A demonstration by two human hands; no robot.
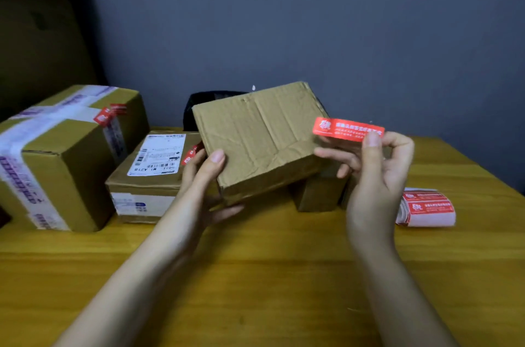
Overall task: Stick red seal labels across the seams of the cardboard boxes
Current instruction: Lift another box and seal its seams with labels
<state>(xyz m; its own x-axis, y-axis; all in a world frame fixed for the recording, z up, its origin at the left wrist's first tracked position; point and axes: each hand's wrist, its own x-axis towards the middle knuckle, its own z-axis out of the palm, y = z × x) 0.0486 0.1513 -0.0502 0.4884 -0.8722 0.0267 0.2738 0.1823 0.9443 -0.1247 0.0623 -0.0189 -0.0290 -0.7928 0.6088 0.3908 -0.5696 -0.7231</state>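
My left hand [208, 176] grips a plain brown cardboard box [261, 136] by its near left corner, thumb on top, fingers underneath. The box is lifted off the table and tilted toward me, its creased top face showing. Just to its right, my right hand [375, 164] pinches a red seal label [348, 129] with white print between thumb and fingers. The label is level with the box's right edge and apart from it. A roll of red seal labels [426, 208] lies on the table at the right.
A large taped box [65, 159] with a red label stands at the left. Beside it sits a flat box [147, 176] with a white shipping label and a red seal. A small brown box [318, 193] stands behind the held one. The yellow wooden table [255, 275] meets a grey wall.
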